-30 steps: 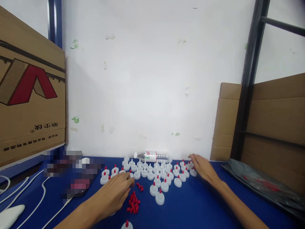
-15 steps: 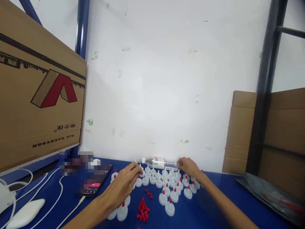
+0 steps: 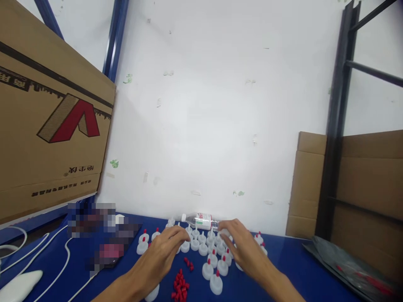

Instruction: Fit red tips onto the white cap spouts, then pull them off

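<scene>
White plastic nozzle caps stand in a cluster on the blue table, the front ones wearing small red tips. My left hand is over the left side of the cluster, its fingers drawn together and pointing right; what they hold, if anything, is hidden. At the back right of the cluster, my right hand curls its thumb and fingers around a white nozzle cap, partly covered by the fingers. Loose red tips lie in a pile between my forearms, with a few more just behind.
A clear bottle with a white cap lies on its side against the wall. A phone, white cables and a white device are at left. A printed carton rises there; a grey plastic bag lies right.
My right hand has come left and nearer from the bottle's right end, with a white nozzle cap now in its fingers. My left hand stays beside the cluster. The camera view has shifted slightly.
</scene>
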